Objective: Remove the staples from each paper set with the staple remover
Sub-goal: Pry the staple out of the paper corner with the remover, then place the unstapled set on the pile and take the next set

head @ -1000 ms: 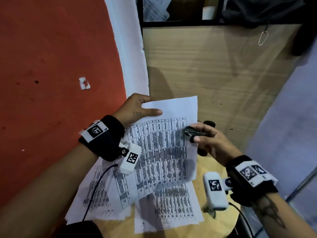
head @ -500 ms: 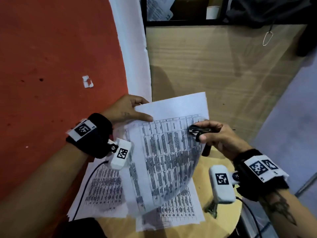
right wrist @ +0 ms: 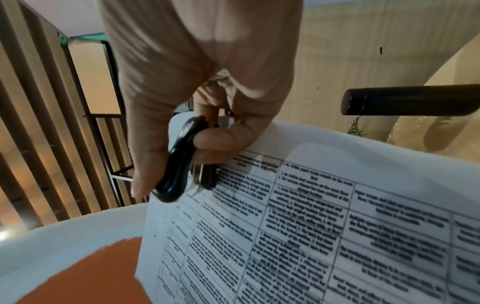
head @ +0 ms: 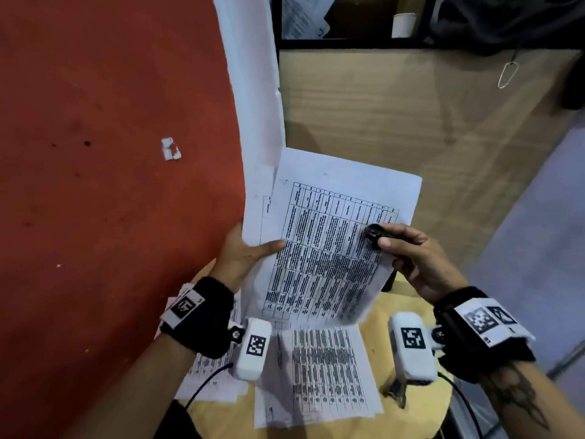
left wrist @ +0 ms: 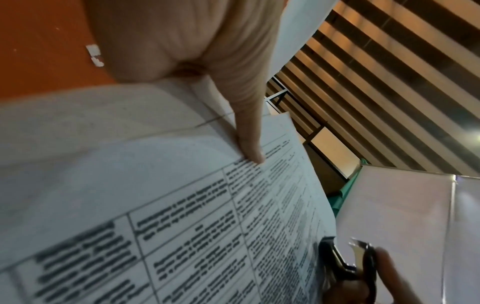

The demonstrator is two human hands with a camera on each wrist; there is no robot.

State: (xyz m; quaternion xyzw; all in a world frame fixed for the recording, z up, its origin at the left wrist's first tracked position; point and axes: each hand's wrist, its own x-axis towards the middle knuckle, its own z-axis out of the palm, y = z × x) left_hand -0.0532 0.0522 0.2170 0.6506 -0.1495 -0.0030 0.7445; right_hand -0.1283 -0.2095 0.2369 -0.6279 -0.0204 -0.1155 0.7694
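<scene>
holding a paper set (head: 332, 236) up by its left edge, the left hand (head: 243, 258) pinches it; the right hand (head: 414, 258) grips the staple remover (head: 375, 232), which probably needs steering next to the stapled corner.

Both forearms bare. Black wristband (head: 202, 315) on left wrist, another black band (head: 474, 337) on right; each carries white tags printed with black square codes. White camera pods (head: 253, 353) with code stickers and black cables. Dark tattoo (head: 512, 394) on right forearm.
</scene>
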